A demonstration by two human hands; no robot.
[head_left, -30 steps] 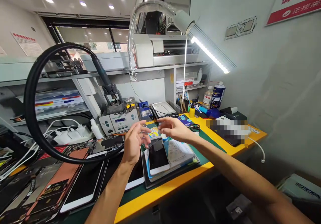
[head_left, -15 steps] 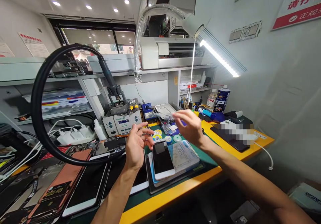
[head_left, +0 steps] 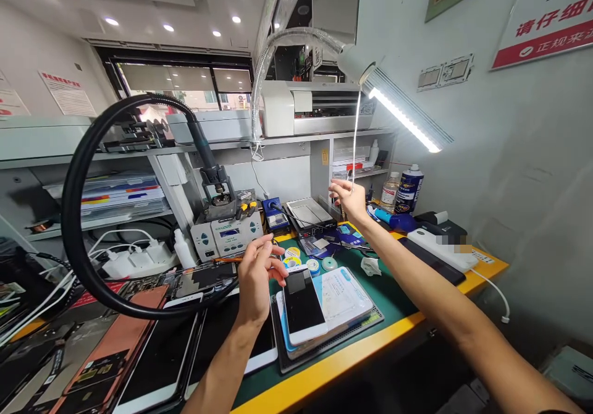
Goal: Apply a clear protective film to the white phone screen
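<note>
My left hand (head_left: pixel 257 278) hovers at the upper left corner of a white-framed phone screen (head_left: pixel 303 306), its fingers loosely bent and apart with nothing visible in them. The screen lies on a white box (head_left: pixel 345 296), which rests on a dark mat. Over at the back of the bench, my right hand (head_left: pixel 349 201) is stretched out by the shelf, where tool handles stand. Its fingers are curled together; whatever they pinch, if anything, is hidden. A white lamp cord (head_left: pixel 356 136) hangs down against this hand.
A black flexible tube (head_left: pixel 69 216) loops on the left above several phone screens and parts. Behind stand a grey soldering station (head_left: pixel 229 235) and a metal heating plate (head_left: pixel 308 213). Solder reels (head_left: pixel 330 264) and crumpled tissue (head_left: pixel 370 266) lie on the green mat. A lit lamp (head_left: pixel 403 111) hangs overhead.
My right hand has moved up and back, from above the phone screen to the tool handles by the shelf. A blurred clear strip near its fingers no longer shows. My left hand stays almost in place.
</note>
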